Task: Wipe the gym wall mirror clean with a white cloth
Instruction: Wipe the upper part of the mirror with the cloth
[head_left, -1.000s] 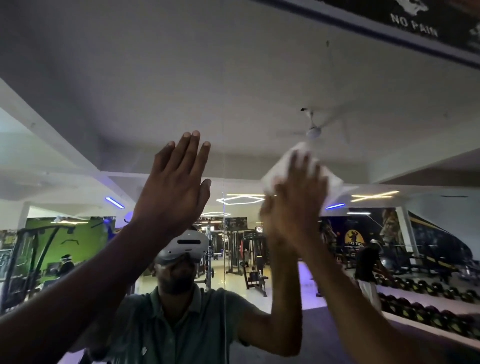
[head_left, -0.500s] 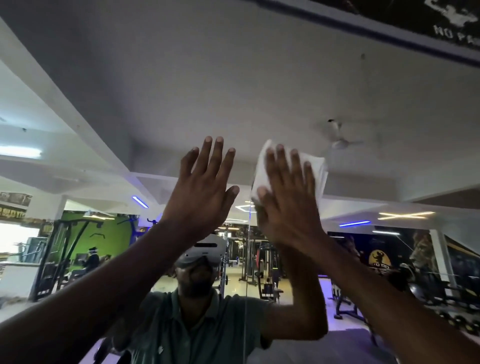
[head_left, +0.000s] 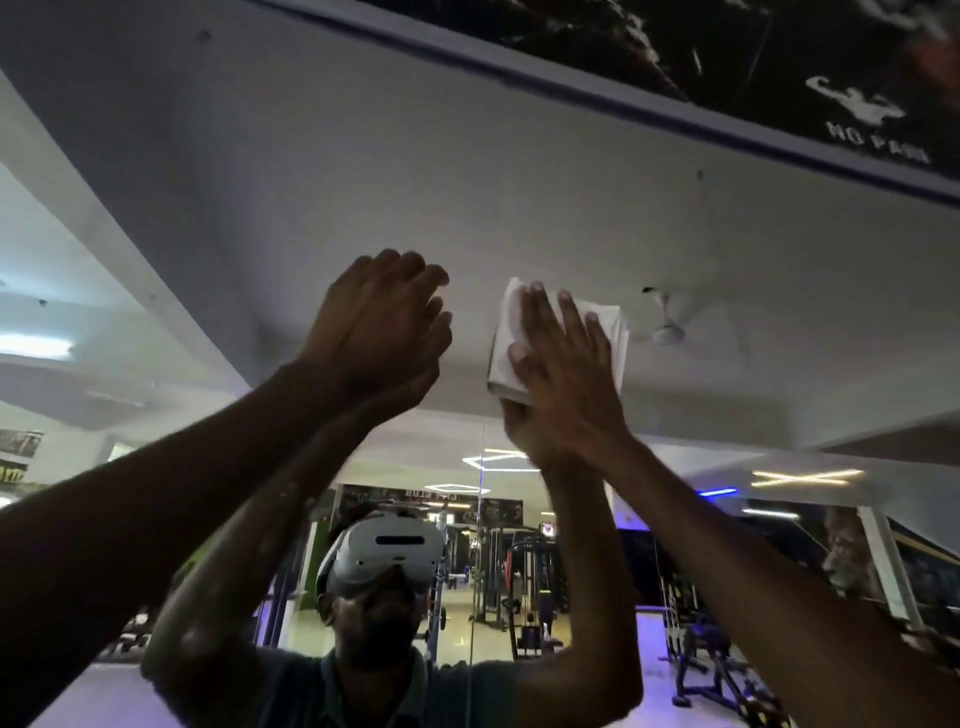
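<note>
Right hand: spread flat with the fingers straight, pressed on the white cloth just right of the frame's centre; nothing is gripped, the cloth is pinned against the glass by palm and fingers.
Left hand: raised just left of centre, fingers extended and close together, apparently laid against the mirror; nothing is held. Whether the palm truly touches the glass cannot be told for sure.
Cloth: a folded white pad, seen above and to both sides of the right hand's fingers, its lower edge tucked under the palm.
Cloth handling: judged soft, light and limp, so it is best kept folded and driven by a flat palm over its middle; slipping out from under the hand is likely if pressure is eased.
Mirror: fills nearly the whole frame, its upper edge met by a dark banner running across the upper right.
Mirror handling: judged hard, smooth and breakable, so even, moderate pressure is called for, not a hard shove.
Reflections: a headset on the person at lower centre, a ceiling fan to the right of the cloth, and gym machines along the lower right.
Step judged: the high part of the glass is being wiped.
</note>
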